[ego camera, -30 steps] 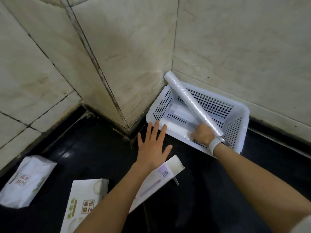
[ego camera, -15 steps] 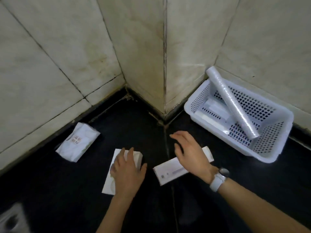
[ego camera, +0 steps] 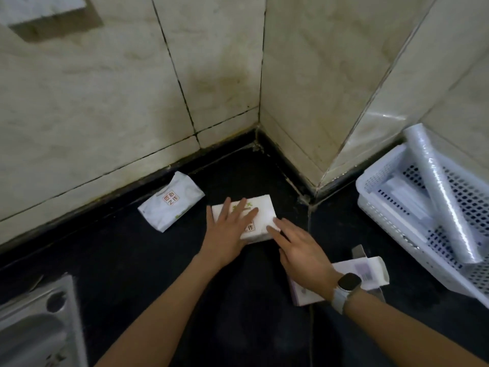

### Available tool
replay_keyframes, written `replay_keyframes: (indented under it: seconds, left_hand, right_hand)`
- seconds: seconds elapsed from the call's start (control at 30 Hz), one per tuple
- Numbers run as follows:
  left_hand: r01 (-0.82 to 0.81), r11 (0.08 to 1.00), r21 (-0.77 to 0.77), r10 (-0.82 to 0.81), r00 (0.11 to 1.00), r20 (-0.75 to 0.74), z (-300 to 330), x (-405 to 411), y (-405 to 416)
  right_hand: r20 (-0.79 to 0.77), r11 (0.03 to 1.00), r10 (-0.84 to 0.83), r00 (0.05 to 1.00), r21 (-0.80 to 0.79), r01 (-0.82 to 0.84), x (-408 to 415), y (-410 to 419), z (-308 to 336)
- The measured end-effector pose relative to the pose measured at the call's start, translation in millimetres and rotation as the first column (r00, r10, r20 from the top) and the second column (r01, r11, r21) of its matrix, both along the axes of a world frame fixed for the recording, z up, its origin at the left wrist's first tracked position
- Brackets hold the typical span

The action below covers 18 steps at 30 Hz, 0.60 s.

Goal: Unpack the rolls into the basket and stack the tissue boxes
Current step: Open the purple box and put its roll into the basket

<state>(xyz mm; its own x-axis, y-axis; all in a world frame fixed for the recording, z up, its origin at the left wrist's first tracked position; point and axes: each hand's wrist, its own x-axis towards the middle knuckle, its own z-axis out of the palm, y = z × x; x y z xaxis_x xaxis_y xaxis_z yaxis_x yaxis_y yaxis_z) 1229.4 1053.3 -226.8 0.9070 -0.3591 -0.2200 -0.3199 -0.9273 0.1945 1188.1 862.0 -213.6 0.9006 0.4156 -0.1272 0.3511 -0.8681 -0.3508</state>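
Resting flat, left hand (ego camera: 230,229) covers box (ego camera: 247,218); right hand (ego camera: 299,250), fingers loose, touches its right edge. Pack (ego camera: 172,205) lies just left, nearer the left hand.

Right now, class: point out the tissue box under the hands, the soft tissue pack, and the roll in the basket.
tissue box (ego camera: 262,211), head view, bare top face.
soft tissue pack (ego camera: 172,205), head view, middle of wrapper.
roll (ego camera: 444,205), head view, mid-length.

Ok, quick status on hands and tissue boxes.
Left hand flat on tissue box, right hand at its edge. Soft tissue pack apart, unstacked. Nothing between.
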Motion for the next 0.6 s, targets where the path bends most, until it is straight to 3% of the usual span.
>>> replay_keyframes:
  seconds: [0.23, 0.33, 0.47, 0.6]
  left_hand:
    - [-0.134, 0.991, 0.023, 0.128, 0.977, 0.172, -19, 97, -23]
    - [-0.206, 0.978, 0.038, 0.195, 0.961, 0.194, -26, 129, -28]
    - [-0.256, 0.960, 0.114, 0.236, 0.959, 0.159, -27, 152, -29]
    - [-0.270, 0.960, 0.070, 0.268, 0.963, 0.029, -8, 154, -27]
  right_hand:
    - [-0.092, 0.991, -0.100, 0.991, -0.095, 0.091, 73, 5, -8]
    - [-0.227, 0.982, -0.118, 0.967, -0.168, 0.081, 86, 4, -14]
    - [-0.355, 0.961, -0.076, 0.932, -0.275, -0.026, 79, -3, -24]
    - [-0.365, 0.974, -0.127, 0.922, -0.224, 0.045, 73, -6, -21]
